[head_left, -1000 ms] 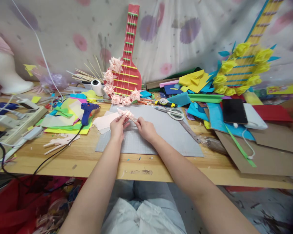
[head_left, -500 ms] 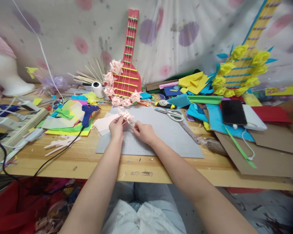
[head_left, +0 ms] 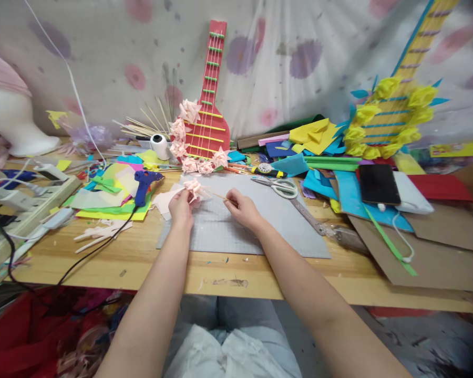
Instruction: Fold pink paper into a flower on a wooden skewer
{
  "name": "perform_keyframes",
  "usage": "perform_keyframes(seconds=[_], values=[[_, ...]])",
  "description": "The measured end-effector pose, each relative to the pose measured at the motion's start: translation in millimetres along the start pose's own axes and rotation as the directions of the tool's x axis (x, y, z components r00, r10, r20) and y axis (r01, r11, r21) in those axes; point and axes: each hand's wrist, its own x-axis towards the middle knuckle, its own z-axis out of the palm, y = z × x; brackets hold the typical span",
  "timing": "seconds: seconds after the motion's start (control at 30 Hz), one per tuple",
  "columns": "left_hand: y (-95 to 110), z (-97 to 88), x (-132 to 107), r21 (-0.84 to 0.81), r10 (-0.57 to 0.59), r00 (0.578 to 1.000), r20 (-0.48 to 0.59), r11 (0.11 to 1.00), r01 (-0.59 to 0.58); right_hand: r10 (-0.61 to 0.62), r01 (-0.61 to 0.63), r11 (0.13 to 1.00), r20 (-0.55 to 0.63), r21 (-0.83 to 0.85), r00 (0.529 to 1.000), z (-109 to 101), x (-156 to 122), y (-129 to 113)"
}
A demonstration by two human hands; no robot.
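Note:
Pinched in the fingers of my left hand (head_left: 181, 208) is a pale pink paper flower (head_left: 194, 187) with pointed petals. My right hand (head_left: 243, 209) is closed on a thin wooden stick (head_left: 219, 196), which points left toward the flower. Whether the stick's far end touches the flower is too fine to tell. Both hands are over the grey cutting mat (head_left: 236, 236). Pale pink paper sheets (head_left: 163, 203) lie beside my left hand. Behind stands a red paper guitar (head_left: 211, 121) edged with similar pink flowers.
A blue glue gun (head_left: 142, 188) rests on coloured paper at left, its cord trailing forward. Scissors (head_left: 284, 188) and a ruler (head_left: 305, 216) lie on the mat's right. A power strip (head_left: 59, 194), a phone (head_left: 378, 184) and a yellow paper guitar (head_left: 390, 118) flank the workspace.
My hands have moved apart: the left, with the flower, slightly left, and the right slightly right. More of the stick now shows between them. The view has shifted a little.

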Motion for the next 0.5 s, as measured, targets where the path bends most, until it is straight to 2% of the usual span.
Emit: perform_keyframes(seconds=[0.07, 0.2, 0.37, 0.5], values=[[-2.8, 2.1, -6.0, 0.085, -0.018, 0.998, 0.059, 0.996, 0.013, 0.077, -0.074, 0.995, -0.045, 0.063, 0.996, 6.4, 1.6, 0.7], [-7.8, 8.0, -17.9, 0.221, -0.071, 0.985, 0.159, 0.975, 0.035, 0.175, -0.173, 0.982, -0.028, 0.071, 0.984, 18.1, 1.0, -2.3], [-8.2, 9.2, -21.4, 0.249, -0.115, 0.967, 0.228, 0.967, 0.056, 0.228, -0.227, 0.974, -0.112, 0.016, 0.967, 23.1, 0.8, -0.9], [-10.2, 8.6, -22.9, 0.244, -0.103, 0.964, 0.245, 0.969, 0.042, 0.264, -0.25, 0.963, -0.182, 0.099, 0.947, 22.6, 3.9, 8.5]])
